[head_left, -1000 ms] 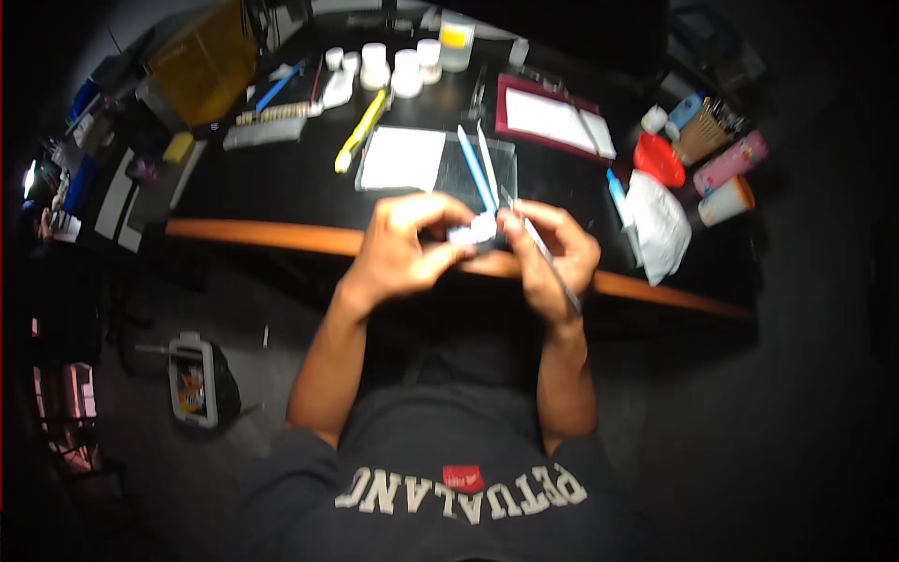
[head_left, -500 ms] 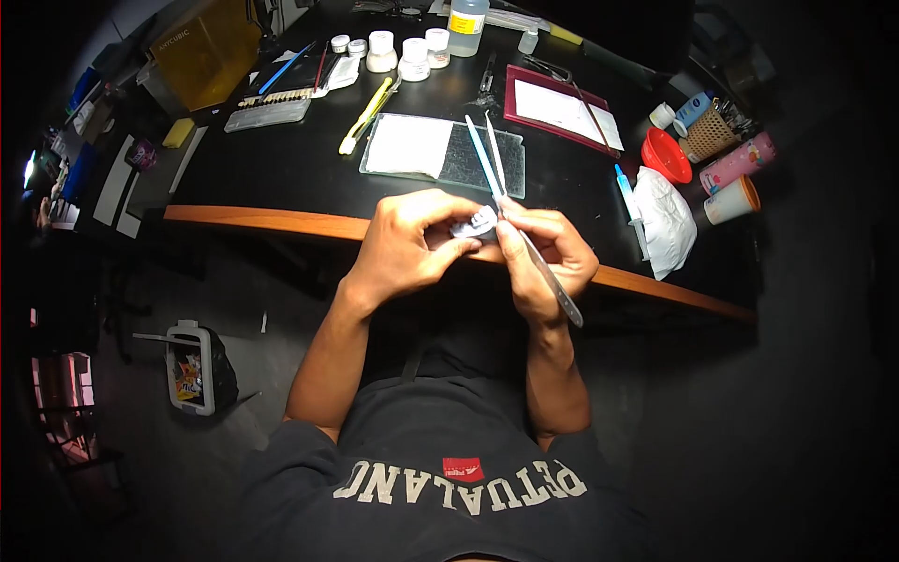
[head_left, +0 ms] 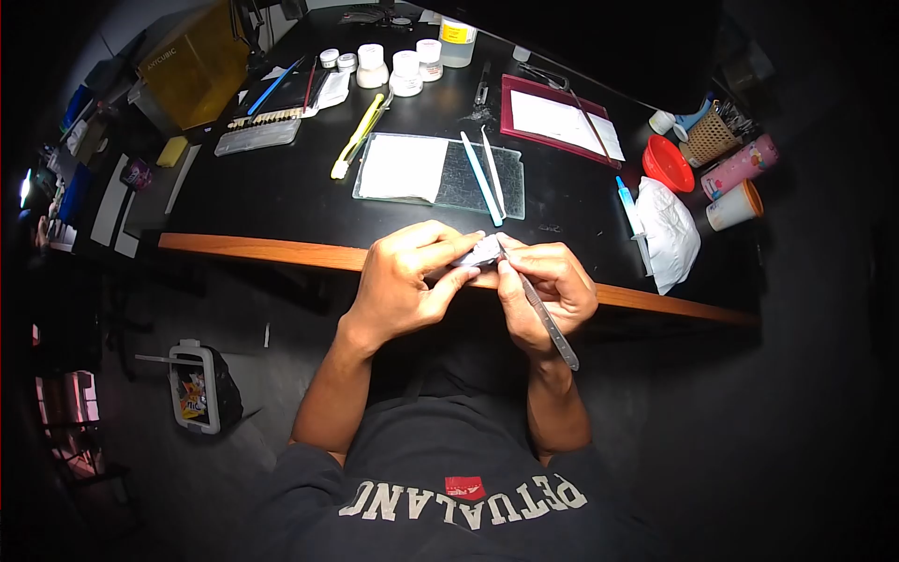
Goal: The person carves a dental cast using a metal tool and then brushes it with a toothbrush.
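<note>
A small whitish, tooth-model-like piece (head_left: 483,251) is pinched in the fingers of my left hand (head_left: 405,276), over the table's front edge. My right hand (head_left: 552,292) grips a slim grey metal tool (head_left: 554,334), its handle pointing down and right, its upper end at the piece. The fingertips of both hands are close together around the piece. Beyond them lies a glass plate (head_left: 510,178) with a folded white sheet (head_left: 405,169) on its left part. A light blue stick (head_left: 480,178) and a thin white tool (head_left: 493,170) rest on the plate's right side.
Several white jars (head_left: 405,75) and a clear bottle (head_left: 457,42) stand at the back. A maroon tray (head_left: 508,108) bears paper. On the right are a syringe (head_left: 632,220), white tissue (head_left: 668,234), red bowl (head_left: 667,164) and cup (head_left: 733,206). A yellow-green tool (head_left: 359,136) lies left.
The view has shifted slightly, so the hands appear lower. The grey tool's handle has swung lower, and its upper end is now at the whitish piece, which is tilted differently.
</note>
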A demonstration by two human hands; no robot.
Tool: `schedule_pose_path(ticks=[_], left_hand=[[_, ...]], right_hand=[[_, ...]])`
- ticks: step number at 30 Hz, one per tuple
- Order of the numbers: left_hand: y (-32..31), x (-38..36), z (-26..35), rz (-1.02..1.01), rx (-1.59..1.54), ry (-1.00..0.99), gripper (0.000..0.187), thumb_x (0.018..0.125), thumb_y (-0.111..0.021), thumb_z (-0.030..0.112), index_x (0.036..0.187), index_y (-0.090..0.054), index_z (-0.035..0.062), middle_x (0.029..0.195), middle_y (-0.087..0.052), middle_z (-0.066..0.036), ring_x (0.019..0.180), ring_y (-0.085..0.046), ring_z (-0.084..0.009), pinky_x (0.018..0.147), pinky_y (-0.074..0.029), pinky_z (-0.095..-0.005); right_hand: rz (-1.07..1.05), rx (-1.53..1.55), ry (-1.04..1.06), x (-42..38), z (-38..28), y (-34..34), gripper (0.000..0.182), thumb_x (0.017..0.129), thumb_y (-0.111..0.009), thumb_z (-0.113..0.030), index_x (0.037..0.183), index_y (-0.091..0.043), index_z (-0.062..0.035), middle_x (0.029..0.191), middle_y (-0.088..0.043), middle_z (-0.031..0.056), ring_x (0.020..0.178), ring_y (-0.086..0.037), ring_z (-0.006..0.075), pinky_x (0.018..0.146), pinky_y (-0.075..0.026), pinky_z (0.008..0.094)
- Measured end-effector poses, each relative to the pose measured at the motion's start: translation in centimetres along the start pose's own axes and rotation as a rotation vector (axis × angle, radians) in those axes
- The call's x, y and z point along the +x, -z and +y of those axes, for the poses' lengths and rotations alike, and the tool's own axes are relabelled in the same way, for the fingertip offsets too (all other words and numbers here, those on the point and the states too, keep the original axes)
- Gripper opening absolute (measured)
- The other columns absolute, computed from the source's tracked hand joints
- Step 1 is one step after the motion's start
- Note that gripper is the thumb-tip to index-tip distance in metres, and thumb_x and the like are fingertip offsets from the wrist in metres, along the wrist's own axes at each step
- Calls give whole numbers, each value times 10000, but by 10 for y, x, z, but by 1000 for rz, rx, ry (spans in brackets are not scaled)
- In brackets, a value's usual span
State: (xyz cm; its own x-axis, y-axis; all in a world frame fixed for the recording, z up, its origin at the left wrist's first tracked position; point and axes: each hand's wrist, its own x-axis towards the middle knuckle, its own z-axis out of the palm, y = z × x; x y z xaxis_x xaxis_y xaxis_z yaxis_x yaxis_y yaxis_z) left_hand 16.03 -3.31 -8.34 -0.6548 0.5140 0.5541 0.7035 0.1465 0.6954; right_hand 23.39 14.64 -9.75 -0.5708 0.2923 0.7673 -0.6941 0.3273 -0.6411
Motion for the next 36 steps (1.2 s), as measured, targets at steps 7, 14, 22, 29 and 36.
schedule_pose_path(ticks=[7, 14, 22, 29, 36], left_hand=[[0, 0, 1, 12, 7, -10, 370, 802, -897, 14, 1163, -820, -9, 971, -785, -147, 840, -771, -269, 769, -606, -351], [-6, -4, -4, 87, -15, -27, 361, 825, -895, 50, 1181, -848, 84, 848, -699, -58, 670, -660, -180, 616, -536, -329], [-4, -4, -2, 45, 26, 2, 363, 776, -926, 11, 1129, -839, 4, 899, -751, -111, 771, -738, -216, 689, -575, -320], [-4, -3, -2, 40, 42, -4, 396, 775, -928, 11, 1161, -840, 10, 890, -748, -103, 743, -727, -197, 657, -563, -307], [-3, -2, -1, 38, 57, -13, 407, 773, -928, 8, 1171, -840, 10, 873, -736, -95, 725, -708, -177, 638, -544, -304]], right_hand=[[-39, 8, 6, -2, 1, 4, 145, 864, -774, 154, 979, -743, 71, 975, -737, 194, 942, -817, 270, 768, -695, 294], [-85, -15, 70, 0, 2, 6, 148, 845, -786, 157, 962, -747, 75, 946, -737, 207, 947, -804, 321, 948, -677, 446], [-104, -39, 83, -2, 5, 7, 169, 834, -793, 159, 973, -761, 69, 952, -737, 198, 950, -810, 324, 951, -682, 456], [-97, -102, 112, -3, 4, 6, 189, 820, -786, 169, 967, -761, 54, 930, -724, 178, 901, -815, 300, 952, -685, 471], [-25, -138, 92, -6, 8, 3, 167, 728, -835, 107, 834, -755, 5, 858, -742, 125, 839, -821, 273, 839, -705, 380]])
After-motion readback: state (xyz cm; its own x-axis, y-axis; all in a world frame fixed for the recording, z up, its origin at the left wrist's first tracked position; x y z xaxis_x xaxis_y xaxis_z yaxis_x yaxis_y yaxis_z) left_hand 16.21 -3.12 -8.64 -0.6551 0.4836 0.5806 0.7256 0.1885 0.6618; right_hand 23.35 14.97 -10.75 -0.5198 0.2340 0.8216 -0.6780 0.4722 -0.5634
